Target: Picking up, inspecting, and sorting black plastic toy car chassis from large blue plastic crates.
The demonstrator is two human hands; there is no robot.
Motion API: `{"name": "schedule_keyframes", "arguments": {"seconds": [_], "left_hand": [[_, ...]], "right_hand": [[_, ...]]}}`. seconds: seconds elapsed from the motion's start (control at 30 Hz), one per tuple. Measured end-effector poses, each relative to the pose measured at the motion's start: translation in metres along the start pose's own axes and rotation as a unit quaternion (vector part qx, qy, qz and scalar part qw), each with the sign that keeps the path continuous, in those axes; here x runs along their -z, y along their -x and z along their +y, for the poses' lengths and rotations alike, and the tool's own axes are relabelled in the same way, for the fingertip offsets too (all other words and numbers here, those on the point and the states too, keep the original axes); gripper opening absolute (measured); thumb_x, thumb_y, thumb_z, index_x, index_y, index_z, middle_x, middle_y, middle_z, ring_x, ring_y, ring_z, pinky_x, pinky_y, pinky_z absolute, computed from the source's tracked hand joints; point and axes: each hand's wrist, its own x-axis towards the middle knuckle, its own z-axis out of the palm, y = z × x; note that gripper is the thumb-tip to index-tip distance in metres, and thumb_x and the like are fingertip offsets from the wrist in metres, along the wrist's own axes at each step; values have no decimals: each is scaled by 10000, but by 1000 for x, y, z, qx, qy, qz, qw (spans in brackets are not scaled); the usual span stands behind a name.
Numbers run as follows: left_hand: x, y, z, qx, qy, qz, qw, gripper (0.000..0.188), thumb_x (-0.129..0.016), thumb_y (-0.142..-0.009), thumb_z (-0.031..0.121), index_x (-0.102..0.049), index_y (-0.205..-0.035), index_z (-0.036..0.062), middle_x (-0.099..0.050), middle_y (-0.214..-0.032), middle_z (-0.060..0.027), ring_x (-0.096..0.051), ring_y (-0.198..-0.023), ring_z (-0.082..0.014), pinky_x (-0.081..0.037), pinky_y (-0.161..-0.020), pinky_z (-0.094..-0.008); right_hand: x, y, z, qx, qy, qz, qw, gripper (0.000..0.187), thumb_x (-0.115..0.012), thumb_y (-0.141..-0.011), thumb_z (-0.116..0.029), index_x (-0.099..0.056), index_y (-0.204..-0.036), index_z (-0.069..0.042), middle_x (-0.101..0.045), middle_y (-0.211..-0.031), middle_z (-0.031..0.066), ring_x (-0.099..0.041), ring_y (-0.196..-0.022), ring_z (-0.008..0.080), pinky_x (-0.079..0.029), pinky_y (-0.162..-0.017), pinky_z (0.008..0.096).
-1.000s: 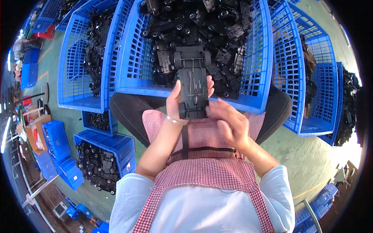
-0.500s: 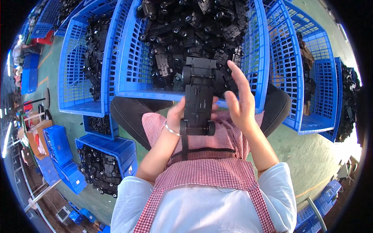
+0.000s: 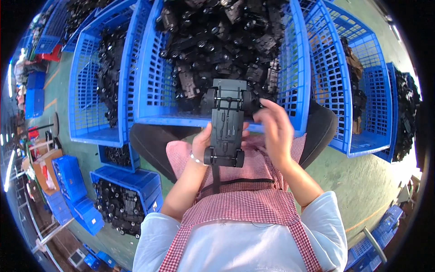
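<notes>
A black toy car chassis with wheels at both ends is held underside up over my lap, its far end reaching over the near rim of a blue crate. My left hand grips it from the left side, with fingertips showing past its right edge. My right hand is raised just right of the chassis, near its far right wheel. Its fingers are bent, somewhat apart and blurred, with nothing seen in them. In the blue crate before me lies a heap of similar black chassis.
More blue crates with black parts stand at the left and right. Lower left, a smaller blue bin has chassis in front of it. Another bin of small black parts sits beside my left knee. A cardboard box is farther left.
My right hand has moved in toward the wheel, its fingers now more bent. The chassis sits slightly lower, at a slightly different tilt, still in my left hand. The whole view has shifted slightly.
</notes>
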Motion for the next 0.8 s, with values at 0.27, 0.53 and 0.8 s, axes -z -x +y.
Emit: {"name": "schedule_keyframes", "arguments": {"seconds": [0.27,0.53,0.8], "left_hand": [[32,-26,-25,-38,-418,192,887,400,-489,-910,271,-485,-1219,17,-590,-1033,-62,-564,-891,-123,-472,-763,-240],[46,-53,-10,-128,-589,223,766,264,-458,-914,143,-556,-1135,36,-620,-852,-57,-576,-704,-100,-476,-618,-215],[72,-57,17,-302,-829,224,414,279,-493,-803,19,-561,-1074,18,-554,-724,-130,-556,-667,-297,-454,-607,-370]], "right_hand": [[47,7,39,-313,-78,7,946,206,-546,-821,-64,-567,-1010,15,-608,-914,59,-565,-851,143,-436,-802,260],[209,-29,-11,32,-308,251,917,316,-424,-912,-316,-511,-1016,-30,-527,-1149,172,-496,-1086,317,-410,-917,509],[82,-89,54,-175,-102,84,976,372,-421,-913,-156,-361,-1255,-23,-559,-1063,180,-584,-935,272,-520,-696,363]]}}
